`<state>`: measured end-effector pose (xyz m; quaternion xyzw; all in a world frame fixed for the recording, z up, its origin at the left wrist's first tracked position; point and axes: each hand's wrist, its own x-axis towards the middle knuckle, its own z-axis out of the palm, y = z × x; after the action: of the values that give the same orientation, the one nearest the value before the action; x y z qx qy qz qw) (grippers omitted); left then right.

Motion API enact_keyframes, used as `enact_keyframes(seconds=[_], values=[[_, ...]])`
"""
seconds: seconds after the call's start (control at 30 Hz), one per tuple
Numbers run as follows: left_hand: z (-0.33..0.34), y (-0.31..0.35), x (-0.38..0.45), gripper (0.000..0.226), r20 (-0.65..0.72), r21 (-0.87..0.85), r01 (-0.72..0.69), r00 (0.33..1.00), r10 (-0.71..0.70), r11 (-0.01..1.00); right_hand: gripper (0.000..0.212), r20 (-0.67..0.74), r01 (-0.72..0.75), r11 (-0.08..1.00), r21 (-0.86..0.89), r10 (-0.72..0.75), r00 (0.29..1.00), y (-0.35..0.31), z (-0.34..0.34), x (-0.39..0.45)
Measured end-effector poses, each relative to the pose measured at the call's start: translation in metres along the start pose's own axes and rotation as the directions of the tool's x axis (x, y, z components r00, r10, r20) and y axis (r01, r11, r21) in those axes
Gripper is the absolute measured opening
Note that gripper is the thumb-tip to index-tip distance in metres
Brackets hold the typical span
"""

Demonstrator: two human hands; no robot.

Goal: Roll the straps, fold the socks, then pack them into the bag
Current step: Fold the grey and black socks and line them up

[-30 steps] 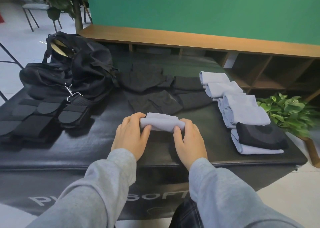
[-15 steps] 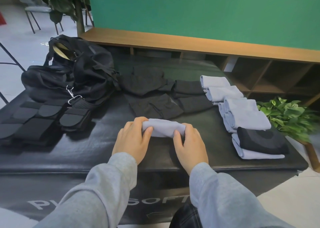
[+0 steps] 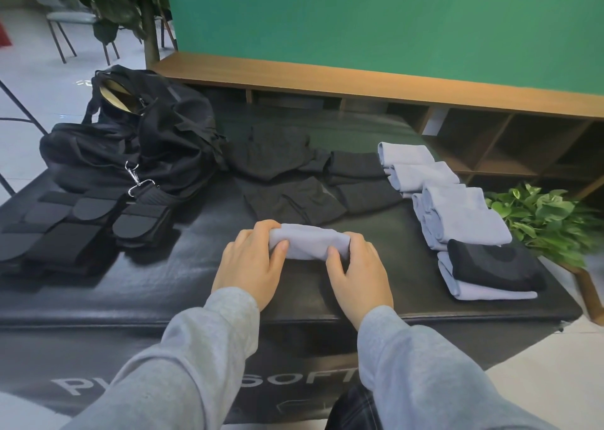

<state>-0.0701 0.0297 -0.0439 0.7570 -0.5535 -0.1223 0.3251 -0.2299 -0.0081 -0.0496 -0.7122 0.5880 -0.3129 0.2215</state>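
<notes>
Both hands grip the light sock (image 3: 309,242) as before — left hand (image 3: 251,261) and right hand (image 3: 358,271) curled round its ends; the roll looks tighter; the black bag (image 3: 137,141) is unmoved.

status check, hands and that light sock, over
Left hand and right hand both grip the light sock, one at each end, on the black mat. Bag open, far left. Nothing in the way.

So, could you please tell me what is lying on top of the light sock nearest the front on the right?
A black folded sock lies on that light sock, hiding its middle.
</notes>
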Motion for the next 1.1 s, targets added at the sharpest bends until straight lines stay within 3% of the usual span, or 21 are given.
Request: enact_keyframes(seconds=[0.2, 0.57, 0.7, 0.9, 1.1], values=[[0.001, 0.000, 0.000, 0.027, -0.002, 0.009, -0.010, 1.000, 0.010, 1.000, 0.011, -0.002, 0.003, 1.000, -0.007, -0.003, 1.000, 0.000, 0.000, 0.000], [0.000, 0.001, -0.001, 0.035, 0.000, -0.085, 0.068, 0.998, -0.068, 0.994, 0.036, 0.009, -0.030, 0.992, 0.120, 0.029, 1.000, -0.002, -0.004, -0.004], [-0.001, 0.002, 0.000, 0.032, 0.040, -0.010, 0.069, 0.997, -0.069, 0.998, 0.041, 0.011, -0.009, 0.995, 0.099, 0.008, 1.000, -0.002, -0.002, -0.002], [-0.006, 0.008, -0.003, 0.041, 0.026, 0.063, -0.051, 0.998, 0.049, 0.997, 0.028, -0.006, 0.100, 0.995, -0.023, -0.101, 0.995, 0.001, 0.003, 0.000], [-0.001, 0.000, 0.001, 0.028, 0.053, 0.071, 0.034, 0.998, -0.038, 0.997, 0.027, -0.079, 0.125, 0.985, -0.117, -0.135, 0.988, 0.007, 0.009, 0.004]])
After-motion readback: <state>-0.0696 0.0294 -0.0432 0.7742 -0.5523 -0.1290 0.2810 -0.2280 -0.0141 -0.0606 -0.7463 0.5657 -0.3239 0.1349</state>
